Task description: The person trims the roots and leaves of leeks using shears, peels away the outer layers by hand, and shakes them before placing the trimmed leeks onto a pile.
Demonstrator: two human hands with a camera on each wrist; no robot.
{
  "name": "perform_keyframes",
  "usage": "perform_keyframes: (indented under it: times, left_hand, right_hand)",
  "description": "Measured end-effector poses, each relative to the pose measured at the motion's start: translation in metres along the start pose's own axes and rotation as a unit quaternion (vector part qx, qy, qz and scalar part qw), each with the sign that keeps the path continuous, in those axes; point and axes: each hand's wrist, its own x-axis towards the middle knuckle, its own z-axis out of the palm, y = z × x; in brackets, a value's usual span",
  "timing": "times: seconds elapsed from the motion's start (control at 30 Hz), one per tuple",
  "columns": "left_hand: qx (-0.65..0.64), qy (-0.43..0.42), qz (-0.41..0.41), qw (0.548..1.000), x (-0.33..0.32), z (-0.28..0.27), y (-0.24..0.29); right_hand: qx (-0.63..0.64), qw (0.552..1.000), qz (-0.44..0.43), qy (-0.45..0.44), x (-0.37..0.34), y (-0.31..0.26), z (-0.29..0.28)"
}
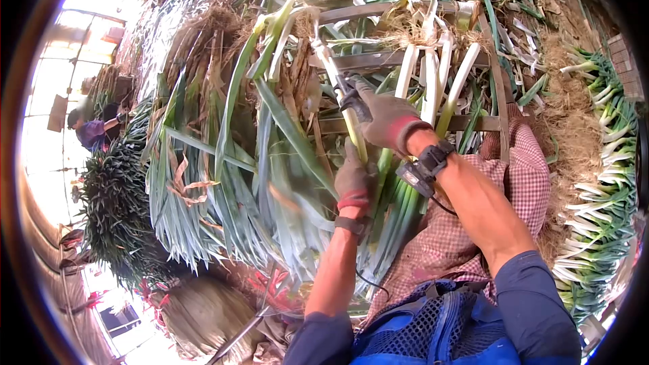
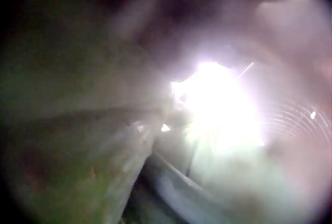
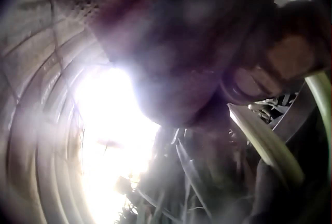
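In the head view, a leek slants with its root end up and its leaves toward the body. The gloved left hand grips its stalk low down. Higher up, the gloved right hand has its fingers curled at the same stalk, with a dark item at the fingertips that I cannot identify. Blurred green leaf fills much of the left wrist view. In the right wrist view the right hand is dark and blurred, above a pale stalk.
Several leeks rest across a frame to the right of the hands. Long leaves spread at left. More leeks line the far right, beyond a checked cloth. Another person is at the far left.
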Motion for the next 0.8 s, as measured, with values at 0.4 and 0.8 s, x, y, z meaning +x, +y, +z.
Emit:
perform_keyframes:
  times: [0.4, 0.8]
  left_hand:
    - [-0.098, -0.048, 0.030, 0.994, -0.044, -0.003, -0.018]
    - [-0.098, -0.065, 0.055, 0.991, -0.064, -0.008, -0.016]
  right_hand:
    - [0.084, 0.995, -0.042, -0.028, -0.043, 0.044, 0.015]
    - [0.061, 0.998, -0.015, -0.015, -0.070, 0.041, 0.025]
